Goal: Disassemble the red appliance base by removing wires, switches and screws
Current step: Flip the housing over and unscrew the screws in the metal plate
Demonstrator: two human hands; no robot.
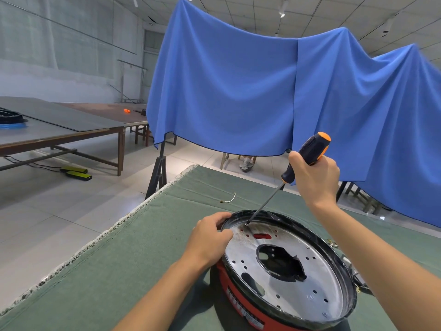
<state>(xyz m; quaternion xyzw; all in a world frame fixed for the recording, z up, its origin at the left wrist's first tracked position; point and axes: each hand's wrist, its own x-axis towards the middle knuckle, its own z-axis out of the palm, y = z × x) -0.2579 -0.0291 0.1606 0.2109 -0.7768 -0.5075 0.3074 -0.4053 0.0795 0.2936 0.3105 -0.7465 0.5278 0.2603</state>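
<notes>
Red round appliance base (241, 299) sits on green cloth-covered table (133, 271), holding perforated silver metal plate (307, 283). Left hand (210, 237) grips its rim; right hand (315, 177) grips black-and-orange screwdriver (307, 151), tip on plate.

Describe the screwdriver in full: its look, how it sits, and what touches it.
The screwdriver has a thick black handle with orange accents and an orange end cap, plus a long thin metal shaft. It is tilted, handle up and to the right, shaft running down and left. The right hand grips the handle, fingers wrapped round it. The tip sits on the silvery metal plate inside the red appliance base, close to the far rim, at what looks like a screw. The left hand holds the base's rim nearby and does not touch the tool.
</notes>
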